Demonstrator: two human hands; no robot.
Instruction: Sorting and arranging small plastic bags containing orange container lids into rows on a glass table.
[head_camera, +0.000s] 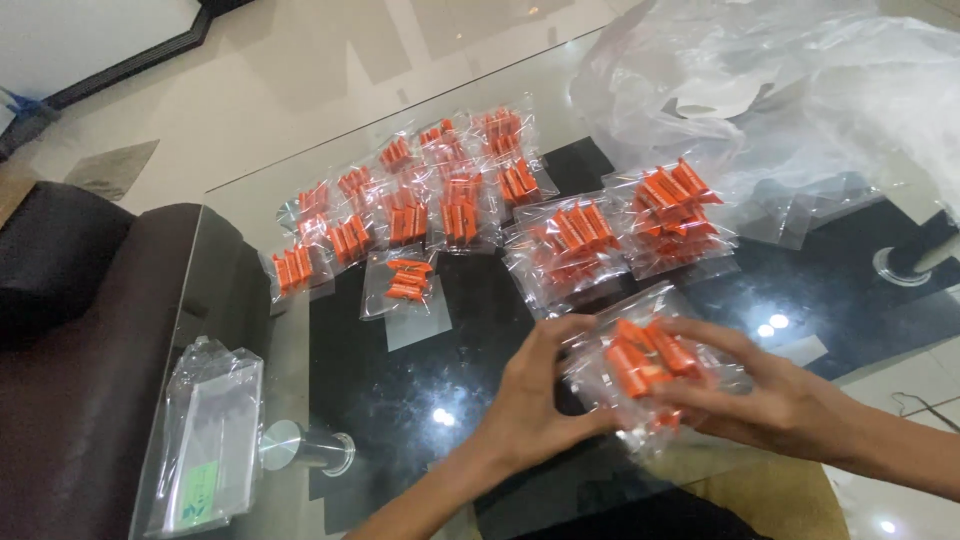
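My left hand (535, 395) and my right hand (760, 395) both grip a small stack of clear plastic packets of orange pieces (645, 360), held just above the glass table (400, 370). The left fingers press its left edge, the right fingers wrap its right side. Behind it lie two fuller stacks of packets, one in the middle (572, 240) and one to its right (675, 205). Further left, several single packets (405, 215) are spread flat in rows, and one packet (407, 280) lies alone nearer to me.
A large crumpled clear plastic bag (800, 90) fills the back right of the table. A pack of empty clear sleeves (205, 440) rests at the table's left edge, beside a dark brown sofa arm (80, 330). Tiled floor shows beyond.
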